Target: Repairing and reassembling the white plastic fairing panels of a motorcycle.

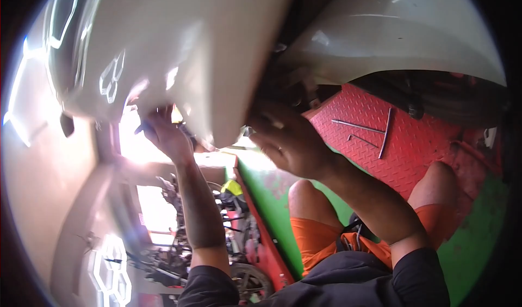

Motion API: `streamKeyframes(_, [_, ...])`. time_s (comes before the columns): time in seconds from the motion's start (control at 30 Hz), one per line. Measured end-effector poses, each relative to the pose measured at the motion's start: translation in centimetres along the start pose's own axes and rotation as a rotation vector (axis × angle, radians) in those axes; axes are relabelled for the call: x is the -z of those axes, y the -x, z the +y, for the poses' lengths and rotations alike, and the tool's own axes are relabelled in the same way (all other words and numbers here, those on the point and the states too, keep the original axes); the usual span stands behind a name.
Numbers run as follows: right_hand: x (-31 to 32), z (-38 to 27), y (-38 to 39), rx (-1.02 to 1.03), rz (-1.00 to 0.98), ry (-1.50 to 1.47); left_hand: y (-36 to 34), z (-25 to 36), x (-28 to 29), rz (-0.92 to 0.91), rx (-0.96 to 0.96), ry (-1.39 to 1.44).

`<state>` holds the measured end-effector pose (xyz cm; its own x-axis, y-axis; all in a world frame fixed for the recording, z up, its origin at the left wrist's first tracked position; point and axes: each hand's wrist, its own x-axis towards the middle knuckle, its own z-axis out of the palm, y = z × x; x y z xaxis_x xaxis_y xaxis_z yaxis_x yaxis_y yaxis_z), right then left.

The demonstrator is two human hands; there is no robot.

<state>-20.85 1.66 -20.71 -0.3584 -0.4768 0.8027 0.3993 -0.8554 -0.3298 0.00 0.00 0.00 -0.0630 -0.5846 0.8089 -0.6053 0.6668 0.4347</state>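
Note:
A pale, glossy car panel, seemingly a door, hangs in front of me, its lower end narrowing to a tip. My left hand is raised to the panel's lower edge; its fingertips are lost in glare and behind the metal. On the other side of the tip, my right hand reaches to the panel's shaded edge. Its fingers look bent and spread apart, somewhat blurred, with nothing visible between them. Whether the fingertips press on the edge is hidden in shadow.
Right of the panel is pale bodywork with a dark wheel-arch opening. Thin metal rods lie on the red treadplate. Green floor runs below my knees. Motorcycles stand at lower left, near bright hexagonal lights.

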Motion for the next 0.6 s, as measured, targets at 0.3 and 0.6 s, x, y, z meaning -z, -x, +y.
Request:
streamKeyframes(0.3, [0.1, -1.6, 0.5, -0.292, -0.001, 0.306, 2.9, -0.8, -3.0, -0.002, -0.215, -0.042])
streamKeyframes(0.6, [0.2, -4.0, -0.8, -0.32, -0.008, 0.289, 19.0, -5.3, -2.2, -0.367, 0.159, -0.171])
